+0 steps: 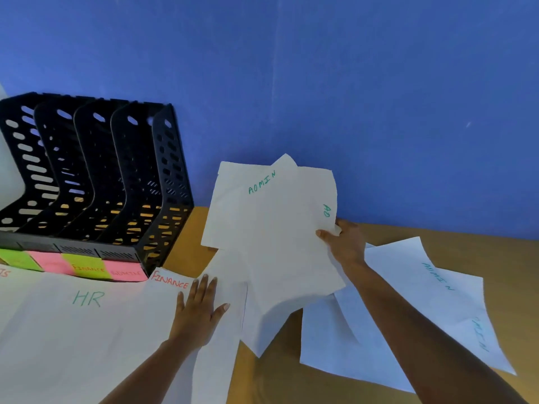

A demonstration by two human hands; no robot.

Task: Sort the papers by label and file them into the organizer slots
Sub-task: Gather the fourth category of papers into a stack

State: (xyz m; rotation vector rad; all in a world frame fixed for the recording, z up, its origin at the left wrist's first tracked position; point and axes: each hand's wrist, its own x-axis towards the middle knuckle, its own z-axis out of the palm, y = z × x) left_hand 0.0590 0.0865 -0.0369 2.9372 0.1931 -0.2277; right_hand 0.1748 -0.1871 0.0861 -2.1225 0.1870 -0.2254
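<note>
Head view, looking down at desk.

- R hand [344, 240]: thumb on top, fingers curled behind, pinching right edge of a small fan of ADMIN sheets [271, 228]. Sheets are lifted off the table [481, 249], upper ends against the blue wall [320, 83], lower corner drooping. Green "ADMIN" reads on top sheet, "AD" on another near the thumb. Sheet count: can't tell.
- L hand [199, 304]: flat, palm down, fingers straight and spread, pressing on white paper lying on table. Grips nothing.
- FINANCE sheet [170, 282]: red lettering, just left of L fingertips, partly under other paper.
- HR sheet [87, 316]: green lettering, flat on table, front-left, near organizer base.
- Organizer [96, 176]: black perforated, upright dividers, back-left against wall. Well left of the held sheets.
- Sticky notes [87, 266]: green/pink row along organizer front; one reads "FINANCE", next "ADMIN"; others illegible.
- Loose ADMIN sheets [423, 301]: overlapping on table, right side, under R forearm.
</note>
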